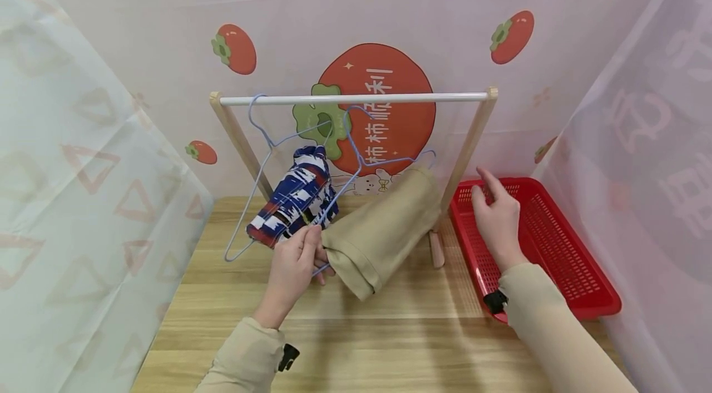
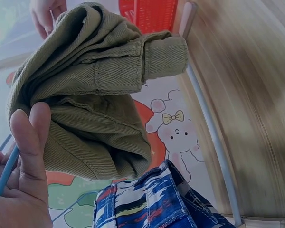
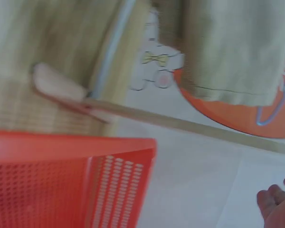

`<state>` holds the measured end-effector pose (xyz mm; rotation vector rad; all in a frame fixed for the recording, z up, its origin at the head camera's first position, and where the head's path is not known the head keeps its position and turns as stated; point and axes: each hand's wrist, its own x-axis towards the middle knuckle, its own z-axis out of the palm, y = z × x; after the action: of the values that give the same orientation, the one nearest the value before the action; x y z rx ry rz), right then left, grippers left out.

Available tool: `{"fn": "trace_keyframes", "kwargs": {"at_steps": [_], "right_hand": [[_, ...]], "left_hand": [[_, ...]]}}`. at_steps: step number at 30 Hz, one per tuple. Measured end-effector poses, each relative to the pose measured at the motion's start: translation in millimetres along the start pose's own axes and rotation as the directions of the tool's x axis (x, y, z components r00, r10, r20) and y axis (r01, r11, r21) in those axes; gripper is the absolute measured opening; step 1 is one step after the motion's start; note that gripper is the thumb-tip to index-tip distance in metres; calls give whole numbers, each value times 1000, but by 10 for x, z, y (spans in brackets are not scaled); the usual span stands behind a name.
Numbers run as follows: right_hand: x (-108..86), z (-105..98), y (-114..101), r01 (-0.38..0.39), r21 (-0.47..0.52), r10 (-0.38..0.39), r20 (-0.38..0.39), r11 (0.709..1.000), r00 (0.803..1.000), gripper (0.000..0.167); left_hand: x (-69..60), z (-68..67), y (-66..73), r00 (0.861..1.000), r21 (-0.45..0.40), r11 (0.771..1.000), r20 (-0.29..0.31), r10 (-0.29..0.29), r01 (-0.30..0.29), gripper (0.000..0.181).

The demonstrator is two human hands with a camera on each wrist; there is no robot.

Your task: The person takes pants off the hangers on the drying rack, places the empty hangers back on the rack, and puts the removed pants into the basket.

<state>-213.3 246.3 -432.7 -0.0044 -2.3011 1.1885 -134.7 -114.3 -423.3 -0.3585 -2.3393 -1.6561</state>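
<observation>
My left hand grips the lower left corner of a blue wire hanger, whose hook stands just below the rack's rail. Over this hanger lie folded khaki trousers; the left wrist view shows their bunched folds and a waistband end, close to my thumb. My right hand is above the red basket, fingers extended, touching nothing. To the left, a second blue hanger hangs from the rail with blue, white and red patterned shorts draped over it.
The rack has a white rail and wooden legs standing on the wooden table. At the right is a red perforated basket, beside the rack's foot. Printed cloth walls enclose the back and sides.
</observation>
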Motion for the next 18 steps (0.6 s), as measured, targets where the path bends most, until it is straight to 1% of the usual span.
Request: {"fn": "trace_keyframes", "kwargs": {"at_steps": [2,3,4,6,8,10,12,14,15,16,18], "right_hand": [[-76,35,47,118,-46,-118,9,992,993,46],[-110,53,65,187,-61,-186,16,981,982,50],[-138,74,80,254,-78,-253,26,964,967,55],[-191,114,101,364,-86,-359,74,927,931,67],[-236,152,110,448,-57,-436,146,892,888,78],[-271,193,120,508,-11,-492,228,861,840,88],[-308,231,125,554,24,-534,303,833,790,93],[-347,269,126,594,43,-565,370,804,738,99],[-370,289,123,612,36,-572,404,790,714,103],[-397,308,116,628,27,-575,436,778,692,107],[-454,340,90,653,7,-571,491,757,657,116]], "left_hand": [[-1,-4,11,1000,4,1000,2,-9,9,48],[-1,-6,18,1000,2,1000,4,-17,17,49],[-2,-9,25,1000,-4,1000,7,-27,27,49],[-1,-16,37,999,-17,999,11,-48,48,51],[1,-22,45,998,-34,997,14,-69,69,50],[2,-25,49,996,-43,995,13,-85,86,50],[4,-25,48,996,-39,995,8,-94,94,48],[4,-21,46,995,-35,994,1,-100,100,47],[4,-18,44,995,-34,994,-3,-103,103,47],[4,-14,43,994,-34,994,-7,-107,107,46],[5,-7,42,993,-36,993,-12,-115,114,46]]}}
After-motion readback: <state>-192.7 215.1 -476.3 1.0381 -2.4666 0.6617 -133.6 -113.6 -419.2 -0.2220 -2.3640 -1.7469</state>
